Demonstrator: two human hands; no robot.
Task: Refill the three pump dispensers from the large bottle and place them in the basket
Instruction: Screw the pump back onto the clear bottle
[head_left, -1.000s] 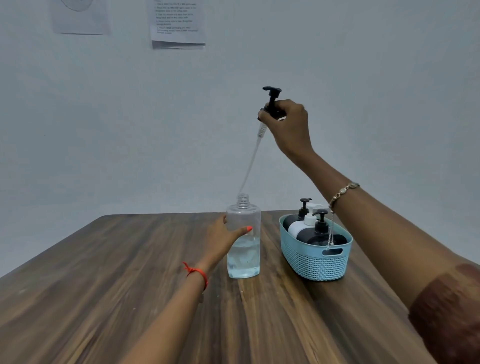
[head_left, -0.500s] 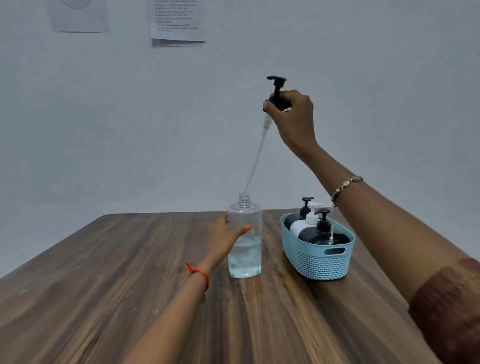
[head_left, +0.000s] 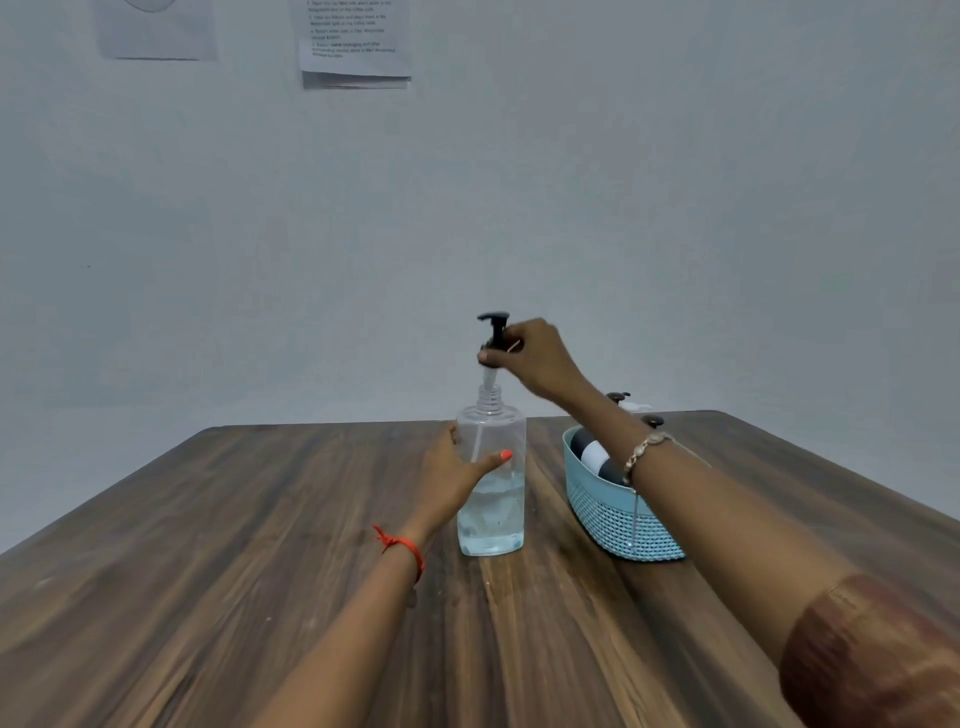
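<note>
Right hand pinches black pump head just above neck of clear half-full plastic bottle | left hand grips bottle mid-table | teal woven basket with dispensers just right.

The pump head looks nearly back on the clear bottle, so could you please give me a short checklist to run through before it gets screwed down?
1. Clear bottle upright on the table: ok.
2. Left hand steadying the bottle's side: ok.
3. Right hand gripping the pump head at its collar: ok.
4. Dip tube inside the neck: ok.
5. Collar seated on the threads: not ok, a gap shows above the neck.
6. Room in the basket for this bottle: cannot tell, the forearm hides it.
</note>
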